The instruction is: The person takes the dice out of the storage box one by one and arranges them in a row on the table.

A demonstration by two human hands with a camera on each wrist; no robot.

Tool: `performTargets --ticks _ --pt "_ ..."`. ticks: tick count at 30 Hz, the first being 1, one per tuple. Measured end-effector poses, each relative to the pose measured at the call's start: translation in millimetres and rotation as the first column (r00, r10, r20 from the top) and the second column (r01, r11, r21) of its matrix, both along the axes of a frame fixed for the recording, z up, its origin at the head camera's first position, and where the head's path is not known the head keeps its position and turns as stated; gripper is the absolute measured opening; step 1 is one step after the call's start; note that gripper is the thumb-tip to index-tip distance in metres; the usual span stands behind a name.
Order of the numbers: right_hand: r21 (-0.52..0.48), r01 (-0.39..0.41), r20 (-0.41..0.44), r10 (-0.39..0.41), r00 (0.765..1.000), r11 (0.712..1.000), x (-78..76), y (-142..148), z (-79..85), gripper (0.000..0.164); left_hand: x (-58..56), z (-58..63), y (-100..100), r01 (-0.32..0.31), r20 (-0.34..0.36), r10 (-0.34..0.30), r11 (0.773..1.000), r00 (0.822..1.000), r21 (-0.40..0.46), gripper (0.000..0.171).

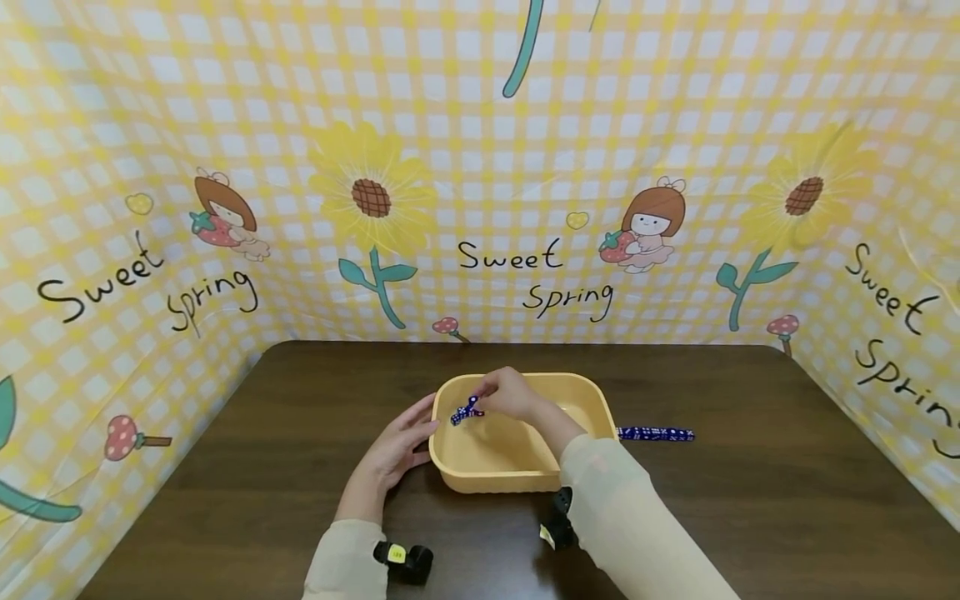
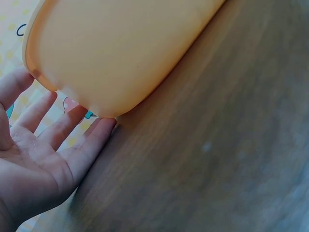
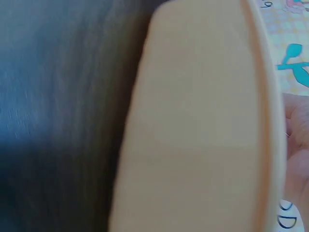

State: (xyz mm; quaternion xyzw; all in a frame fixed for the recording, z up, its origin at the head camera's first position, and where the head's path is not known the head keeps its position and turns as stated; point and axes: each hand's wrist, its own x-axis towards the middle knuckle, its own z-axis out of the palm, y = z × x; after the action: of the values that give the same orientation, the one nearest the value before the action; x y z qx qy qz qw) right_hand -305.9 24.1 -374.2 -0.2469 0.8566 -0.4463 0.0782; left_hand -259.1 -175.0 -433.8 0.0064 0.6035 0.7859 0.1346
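On the left, the left hand (image 1: 393,442) stands outside the left end of the tub (image 1: 510,482), its fingers spread and fairly straight, tips against the wall; it grips nothing. The small blue dice (image 1: 459,417) lie inside, near the tub's far left corner, in a short cluster slanting from near left to far right. They sit between the two hands: just across the wall from the left, but the right hand (image 1: 512,396) is nearer. Reaching over the tub from the near right, it has its fingers bent down at the dice, touching them; whether it pinches one I cannot tell. Right of the tub, a longer blue row (image 1: 656,434) lies on the table (image 1: 225,500), its left end just beside the tub's right wall, its long axis about parallel to the table's far edge.

For writing, the cloth (image 1: 480,167) reads "Sweet Spring" at left, middle and right. A yellow label (image 1: 397,553) at the left wrist is too small to read. The right wrist view shows a cut-off "OD". No brand can be made out.
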Motion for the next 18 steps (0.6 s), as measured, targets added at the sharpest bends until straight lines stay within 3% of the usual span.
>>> performTargets --ticks 9,18 --pt "0.015 0.053 -0.026 -0.052 0.998 0.998 -1.2 19.7 28.0 0.010 -0.2 -0.3 0.3 -0.008 -0.008 0.008 1.000 1.000 -0.009 0.052" --pt "0.008 0.003 0.012 -0.003 1.000 1.000 0.3 37.9 62.5 0.013 0.9 1.4 0.2 -0.011 0.010 0.011 1.000 1.000 -0.007 0.053"
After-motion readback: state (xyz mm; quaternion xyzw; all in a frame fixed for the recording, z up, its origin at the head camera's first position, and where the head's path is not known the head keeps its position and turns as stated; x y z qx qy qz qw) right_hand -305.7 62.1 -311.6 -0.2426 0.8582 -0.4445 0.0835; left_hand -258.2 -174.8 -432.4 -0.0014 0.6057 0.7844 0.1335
